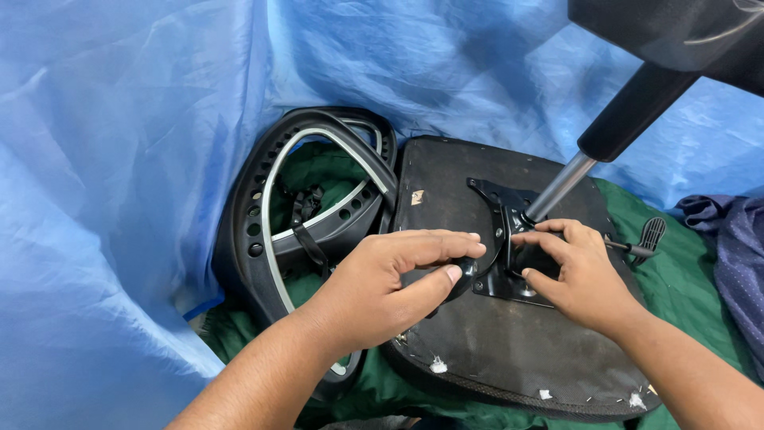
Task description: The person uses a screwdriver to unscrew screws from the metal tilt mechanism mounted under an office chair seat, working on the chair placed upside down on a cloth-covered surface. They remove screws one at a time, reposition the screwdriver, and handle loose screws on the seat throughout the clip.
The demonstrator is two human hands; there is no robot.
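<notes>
Left hand point(382, 283) pinched a black knob point(460, 275), right hand point(577, 275) gripped the stiff metal mechanism plate point(497, 239); upturned chair seat point(477, 350) looked heavy, best held by its rigid rim.

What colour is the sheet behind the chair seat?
Light blue sheet, clearest in the head view.

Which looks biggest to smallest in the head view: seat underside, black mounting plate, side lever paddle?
1. Seat underside.
2. Mounting plate, partly hidden by both hands.
3. Lever paddle, clearly smallest.

Black metal mechanism plate point(500, 239) sits bolted flat on the upturned black seat underside point(493, 350).
</notes>
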